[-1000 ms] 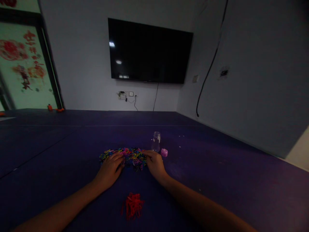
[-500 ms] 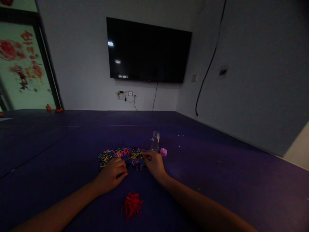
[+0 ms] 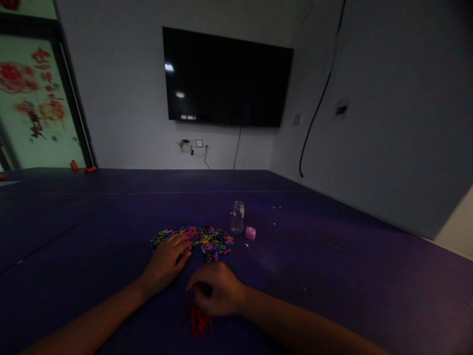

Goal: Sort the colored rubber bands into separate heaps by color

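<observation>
A heap of small multicoloured bands [image 3: 199,239] lies on the dark purple surface [image 3: 332,256]. My left hand [image 3: 166,261] rests palm down at the heap's near left edge, fingers stretched out and touching the bands. My right hand [image 3: 216,293] hovers closer to me with fingers curled, directly over a small pile of red bands [image 3: 197,323]. What it pinches, if anything, is hidden under the hand. A small clear bottle [image 3: 237,217] stands upright behind the heap, and a pink cap [image 3: 250,232] lies beside it.
A black wall-mounted screen [image 3: 227,76] hangs ahead above a socket strip [image 3: 192,144]. A grey wall [image 3: 388,123] borders the surface on the right. A door with red decorations [image 3: 33,98] is at far left.
My right hand has pulled back from the right edge of the multicoloured heap to the red pile near me. My left hand has reached forward again onto the heap.
</observation>
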`<act>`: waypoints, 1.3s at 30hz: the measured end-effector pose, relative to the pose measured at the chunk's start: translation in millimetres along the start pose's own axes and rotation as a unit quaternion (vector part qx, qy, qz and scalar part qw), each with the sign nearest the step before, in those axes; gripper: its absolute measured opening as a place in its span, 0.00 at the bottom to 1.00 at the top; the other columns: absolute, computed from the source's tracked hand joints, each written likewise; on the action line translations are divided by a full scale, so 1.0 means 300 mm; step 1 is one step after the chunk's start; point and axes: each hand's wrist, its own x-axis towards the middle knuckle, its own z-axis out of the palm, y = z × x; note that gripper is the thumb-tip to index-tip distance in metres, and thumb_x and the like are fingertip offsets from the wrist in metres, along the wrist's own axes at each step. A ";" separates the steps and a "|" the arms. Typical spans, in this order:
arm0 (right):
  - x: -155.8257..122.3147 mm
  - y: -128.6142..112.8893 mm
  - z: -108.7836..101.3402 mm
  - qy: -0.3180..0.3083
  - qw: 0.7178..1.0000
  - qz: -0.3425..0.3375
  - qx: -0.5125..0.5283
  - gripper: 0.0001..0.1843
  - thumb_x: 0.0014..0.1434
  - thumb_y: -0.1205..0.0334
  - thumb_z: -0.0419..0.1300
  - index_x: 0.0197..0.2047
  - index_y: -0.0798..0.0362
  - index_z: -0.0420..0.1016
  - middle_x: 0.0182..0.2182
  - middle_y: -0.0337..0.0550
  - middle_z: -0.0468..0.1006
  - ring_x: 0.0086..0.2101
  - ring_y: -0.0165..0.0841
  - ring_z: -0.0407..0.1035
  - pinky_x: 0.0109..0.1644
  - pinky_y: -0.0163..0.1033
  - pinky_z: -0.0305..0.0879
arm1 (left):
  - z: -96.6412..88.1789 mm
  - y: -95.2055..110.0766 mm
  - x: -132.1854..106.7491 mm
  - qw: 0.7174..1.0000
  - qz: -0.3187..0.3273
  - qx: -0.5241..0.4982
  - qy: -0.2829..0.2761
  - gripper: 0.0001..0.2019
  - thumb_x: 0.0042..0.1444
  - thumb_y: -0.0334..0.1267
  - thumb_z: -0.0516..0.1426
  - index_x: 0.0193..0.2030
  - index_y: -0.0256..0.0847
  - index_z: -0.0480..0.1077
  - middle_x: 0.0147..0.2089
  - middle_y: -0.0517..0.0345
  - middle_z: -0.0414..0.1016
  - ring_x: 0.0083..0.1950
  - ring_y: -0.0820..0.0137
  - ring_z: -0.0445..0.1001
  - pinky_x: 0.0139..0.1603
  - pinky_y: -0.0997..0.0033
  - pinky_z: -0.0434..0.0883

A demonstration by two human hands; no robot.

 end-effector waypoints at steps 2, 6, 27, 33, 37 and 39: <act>-0.001 0.006 -0.001 0.003 1.000 0.025 0.008 0.13 0.49 0.68 0.51 0.36 0.54 0.74 0.25 0.39 0.77 0.23 0.27 0.70 0.28 0.29 0.64 | 0.012 -0.011 -0.001 1.000 -0.015 0.017 -0.019 0.18 0.62 0.45 0.48 0.53 0.42 0.70 0.57 0.52 0.71 0.60 0.59 0.64 0.60 0.51 0.60; 0.003 0.029 -0.019 0.041 0.993 0.110 -0.004 0.15 0.53 0.70 0.50 0.40 0.52 0.75 0.26 0.38 0.78 0.25 0.27 0.71 0.30 0.30 0.64 | 0.023 -0.023 -0.001 0.998 -0.037 0.030 -0.045 0.21 0.63 0.48 0.44 0.55 0.41 0.69 0.58 0.52 0.70 0.62 0.59 0.62 0.61 0.53 0.60; 0.026 0.134 -0.077 0.043 0.936 0.291 -0.194 0.15 0.57 0.69 0.52 0.43 0.49 0.76 0.42 0.42 0.78 0.42 0.35 0.71 0.46 0.37 0.63 | 0.004 -0.103 0.034 0.997 -0.009 0.046 -0.061 0.20 0.65 0.44 0.43 0.57 0.45 0.67 0.60 0.56 0.69 0.64 0.57 0.59 0.61 0.48 0.59; 0.028 0.142 -0.074 0.001 0.944 0.258 -0.205 0.17 0.57 0.74 0.51 0.44 0.51 0.75 0.43 0.44 0.77 0.47 0.35 0.68 0.52 0.39 0.60 | 0.016 -0.104 0.032 0.996 -0.030 0.042 -0.074 0.22 0.65 0.47 0.41 0.55 0.42 0.68 0.59 0.54 0.69 0.65 0.59 0.58 0.62 0.52 0.59; 0.025 0.153 -0.070 -0.010 0.947 0.246 -0.208 0.16 0.58 0.73 0.51 0.45 0.52 0.75 0.44 0.45 0.77 0.48 0.36 0.67 0.53 0.41 0.59 | 0.026 -0.117 0.028 0.996 -0.024 0.048 -0.069 0.22 0.65 0.47 0.41 0.55 0.42 0.68 0.59 0.53 0.69 0.64 0.59 0.60 0.62 0.54 0.60; 0.024 0.155 -0.068 -0.019 0.947 0.242 -0.212 0.17 0.58 0.73 0.50 0.45 0.52 0.75 0.44 0.44 0.76 0.48 0.35 0.66 0.53 0.41 0.59 | 0.029 -0.122 0.025 0.997 -0.018 0.049 -0.065 0.22 0.65 0.47 0.42 0.56 0.42 0.68 0.59 0.53 0.69 0.64 0.60 0.60 0.62 0.55 0.60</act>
